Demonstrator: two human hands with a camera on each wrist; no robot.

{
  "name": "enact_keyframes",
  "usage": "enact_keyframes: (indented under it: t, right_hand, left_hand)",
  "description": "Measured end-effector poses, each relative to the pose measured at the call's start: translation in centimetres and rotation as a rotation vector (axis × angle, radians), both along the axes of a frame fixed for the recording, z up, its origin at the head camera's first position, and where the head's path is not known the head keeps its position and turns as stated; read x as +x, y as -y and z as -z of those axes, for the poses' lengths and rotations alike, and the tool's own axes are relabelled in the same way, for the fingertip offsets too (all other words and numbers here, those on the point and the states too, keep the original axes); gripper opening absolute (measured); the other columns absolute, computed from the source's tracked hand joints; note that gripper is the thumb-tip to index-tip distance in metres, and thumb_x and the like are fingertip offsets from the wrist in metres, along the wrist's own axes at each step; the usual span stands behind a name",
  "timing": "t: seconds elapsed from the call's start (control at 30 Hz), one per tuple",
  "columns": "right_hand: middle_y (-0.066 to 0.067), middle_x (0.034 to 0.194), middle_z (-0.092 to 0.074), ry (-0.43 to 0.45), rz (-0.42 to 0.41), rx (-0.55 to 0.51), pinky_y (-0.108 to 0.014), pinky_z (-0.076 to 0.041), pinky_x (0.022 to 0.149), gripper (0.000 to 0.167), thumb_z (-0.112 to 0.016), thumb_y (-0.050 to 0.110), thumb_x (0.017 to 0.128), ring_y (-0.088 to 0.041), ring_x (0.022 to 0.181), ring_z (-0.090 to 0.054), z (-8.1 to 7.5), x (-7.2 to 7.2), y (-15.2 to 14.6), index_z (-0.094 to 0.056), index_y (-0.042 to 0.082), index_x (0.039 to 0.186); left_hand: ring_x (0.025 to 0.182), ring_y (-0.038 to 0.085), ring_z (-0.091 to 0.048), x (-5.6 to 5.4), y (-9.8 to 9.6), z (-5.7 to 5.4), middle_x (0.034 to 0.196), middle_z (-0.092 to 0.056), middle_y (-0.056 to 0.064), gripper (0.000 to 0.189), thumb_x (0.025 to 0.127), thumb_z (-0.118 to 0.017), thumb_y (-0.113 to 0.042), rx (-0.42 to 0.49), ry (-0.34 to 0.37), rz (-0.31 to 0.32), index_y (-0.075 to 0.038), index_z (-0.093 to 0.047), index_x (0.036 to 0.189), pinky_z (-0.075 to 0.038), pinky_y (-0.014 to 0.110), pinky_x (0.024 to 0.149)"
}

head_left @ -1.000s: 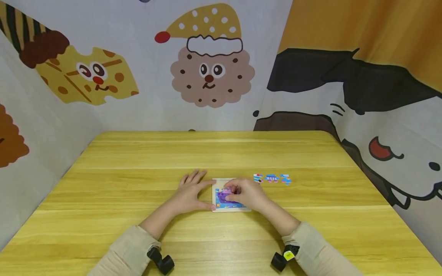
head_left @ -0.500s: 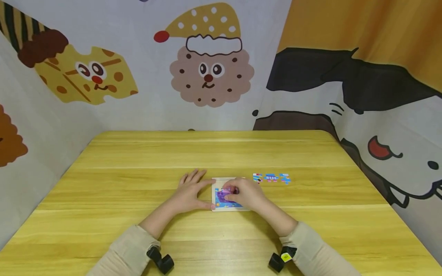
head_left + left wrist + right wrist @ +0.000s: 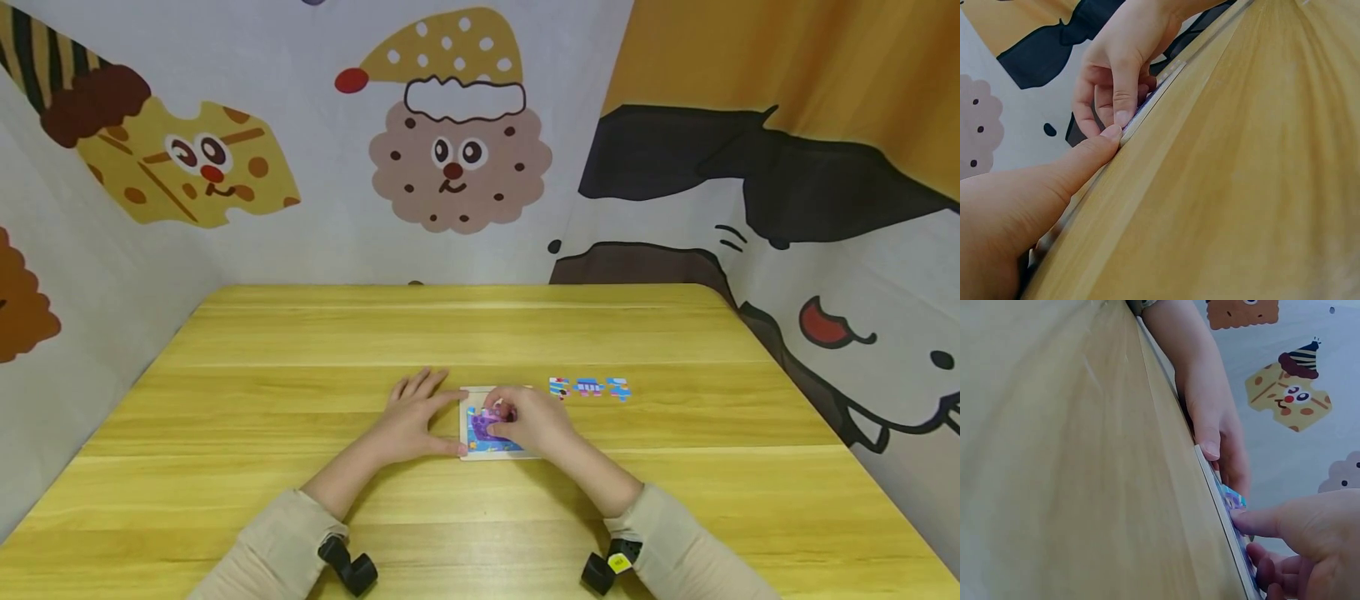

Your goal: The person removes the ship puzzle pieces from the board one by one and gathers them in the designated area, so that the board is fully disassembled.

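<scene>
A small wooden puzzle tray (image 3: 480,457) lies flat on the table, its lower part filled with a purple and blue picture. My left hand (image 3: 408,421) spreads its fingers on the table, thumb and index finger touching the tray's left edge. Over the picture, my right hand (image 3: 538,421) pinches a puzzle piece (image 3: 1233,499) between thumb and curled fingers. That piece stands slightly raised in the right wrist view, and the fingers hide much of it. From the left wrist view, the left thumb (image 3: 1094,153) presses the tray's near corner, close to the right thumb.
Three loose puzzle pieces, a left one (image 3: 559,387), a middle one (image 3: 589,387) and a right one (image 3: 618,388), lie in a row beyond the right hand. The wooden table (image 3: 480,333) ends at a cartoon-printed cloth (image 3: 300,250) behind it.
The right hand has shifted very slightly left and its fingers have moved a little over the purple part of the picture. The left hand and the loose pieces stay put.
</scene>
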State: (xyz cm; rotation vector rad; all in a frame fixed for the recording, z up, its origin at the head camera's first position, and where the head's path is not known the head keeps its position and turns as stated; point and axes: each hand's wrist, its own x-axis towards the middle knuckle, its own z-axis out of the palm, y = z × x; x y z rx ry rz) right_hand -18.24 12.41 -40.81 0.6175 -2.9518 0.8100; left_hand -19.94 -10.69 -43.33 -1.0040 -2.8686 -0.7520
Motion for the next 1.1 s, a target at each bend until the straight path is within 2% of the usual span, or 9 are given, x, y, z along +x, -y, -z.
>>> enact_keyframes:
  t: [0.27, 0.43, 0.6, 0.87, 1.1]
  right_hand:
    - [0.015, 0.077, -0.061, -0.067, 0.0, -0.056, -0.031, -0.044, 0.063, 0.025, -0.083, 0.016, 0.074, -0.006, 0.071, -0.056, 0.5, 0.2, 0.0, -0.066, 0.024, 0.091]
    - [0.016, 0.077, -0.06, -0.077, -0.018, -0.101, -0.029, -0.044, 0.06, 0.025, -0.082, 0.012, 0.076, -0.004, 0.066, -0.055, 0.7, 0.2, -0.1, -0.065, 0.025, 0.091]
    - [0.015, 0.075, -0.058, -0.065, -0.05, -0.173, -0.026, -0.046, 0.057, 0.023, -0.078, 0.008, 0.079, -0.005, 0.063, -0.053, 1.0, 0.0, -0.4, -0.066, 0.022, 0.093]
    - [0.01, 0.074, -0.061, 0.002, -0.072, -0.312, -0.026, -0.046, 0.057, 0.016, -0.075, 0.005, 0.082, -0.009, 0.063, -0.053, 1.2, -0.2, -0.7, -0.069, 0.018, 0.089]
    - [0.008, 0.073, -0.06, 0.032, -0.084, -0.348, -0.025, -0.044, 0.055, 0.015, -0.073, 0.003, 0.083, -0.01, 0.061, -0.051, 1.2, -0.2, -0.7, -0.066, 0.016, 0.086]
  left_hand:
    - [0.142, 0.04, -0.009, -0.1, 0.0, 0.3, 0.156, -0.02, 0.017, 0.088, 0.071, -0.066, -0.071, -0.008, 0.005, -0.004, -0.022, -0.049, 0.142, -0.003, 0.061, 0.108]
    - [0.142, 0.04, -0.009, -0.1, 0.0, 0.3, 0.156, -0.02, 0.016, 0.088, 0.071, -0.065, -0.073, -0.01, -0.003, -0.004, -0.023, -0.049, 0.142, -0.003, 0.061, 0.108]
    - [0.142, 0.04, -0.01, -0.1, 0.1, 0.2, 0.155, -0.021, 0.017, 0.089, 0.071, -0.065, -0.073, -0.009, -0.007, -0.003, -0.022, -0.049, 0.142, -0.004, 0.061, 0.108]
    - [0.142, 0.04, -0.009, -0.1, 0.0, 0.3, 0.155, -0.021, 0.017, 0.088, 0.071, -0.065, -0.072, -0.01, 0.0, -0.005, -0.023, -0.048, 0.142, -0.003, 0.061, 0.108]
    - [0.142, 0.039, -0.009, -0.1, 0.0, 0.3, 0.156, -0.02, 0.016, 0.087, 0.071, -0.064, -0.073, -0.011, 0.005, -0.009, -0.024, -0.048, 0.142, -0.003, 0.061, 0.108]
